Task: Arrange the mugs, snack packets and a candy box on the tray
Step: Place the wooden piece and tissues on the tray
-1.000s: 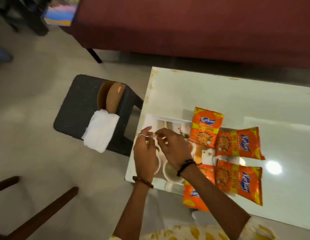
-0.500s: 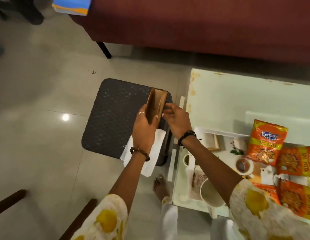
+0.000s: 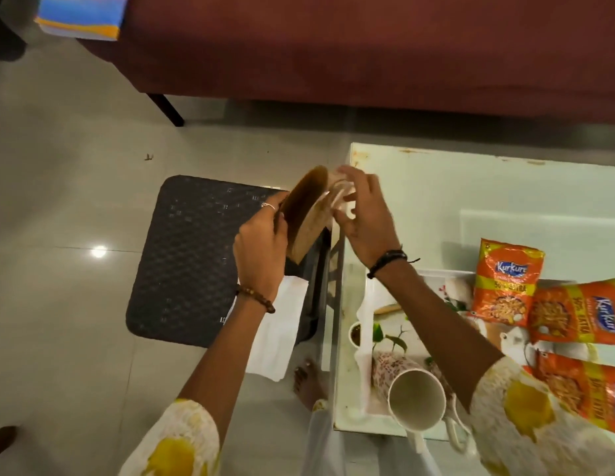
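Well: gripped box (image 3: 306,214) in left hand (image 3: 261,249), clamped on its lower end w/ thumb and fingers; laid right hand (image 3: 368,221) at the top edge w/ fingers part spread, too blurred to say whether pinching or only touching. Held it tilted in mid-air above the gap betw. stool (image 3: 196,262) and table (image 3: 471,187); not yet on tray (image 3: 364,338); prob. the candy box, going by the task.

Risks, as judged:
- Could have slipped from what looked like a one-handed hold; would have dropped onto stool or floor, near bare foot (image 3: 308,379).
- Could have opened and spilled if tipped further; couldn't tell how it was shut.
- Reached w/ right forearm across tray, just over white mug (image 3: 416,403) and flowered mug (image 3: 392,369), both close to table's near edge; might have knocked one off w/ the sleeve.
- Left little bare room on tray; might have shoved packets (image 3: 505,283) aside when setting box down.
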Motion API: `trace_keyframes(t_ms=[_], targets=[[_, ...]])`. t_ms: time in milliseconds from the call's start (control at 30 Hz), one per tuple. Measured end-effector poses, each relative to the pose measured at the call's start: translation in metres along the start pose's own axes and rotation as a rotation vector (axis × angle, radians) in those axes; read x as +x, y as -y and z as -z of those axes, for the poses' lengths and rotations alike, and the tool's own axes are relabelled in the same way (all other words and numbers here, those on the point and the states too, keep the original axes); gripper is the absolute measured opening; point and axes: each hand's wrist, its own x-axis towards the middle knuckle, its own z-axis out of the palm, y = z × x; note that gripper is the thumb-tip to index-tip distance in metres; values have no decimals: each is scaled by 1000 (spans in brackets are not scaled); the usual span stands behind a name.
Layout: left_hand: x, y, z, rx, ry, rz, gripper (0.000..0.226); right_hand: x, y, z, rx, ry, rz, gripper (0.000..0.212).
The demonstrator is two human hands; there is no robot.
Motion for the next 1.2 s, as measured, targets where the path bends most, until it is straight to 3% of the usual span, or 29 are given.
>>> trace_keyframes(t_ms=[100,233,300,467,733,1000,1200], targets=[[-3,-22,1,-5,56,-158,32,-4,-16,45,-171,-10,72,36],[-12,-59,1,-57,104,-502,27,-27,-38,116,-227,133,152,13],[-19,-74,-6,-76,194,-564,27,-43,-46,146,-269,188,190,11],[-48,-92,-32,-125,338,-543,23,-92,-73,178,-352,265,190,12],[-87,-76,-83,-9,542,-446,24,-141,-122,151,-443,313,112,11],[-93,-66,-106,13,557,-382,21,-146,-146,135,-468,376,-1,18],[-113,-54,-101,67,729,-399,24,-167,-154,138,-488,552,-52,25]])
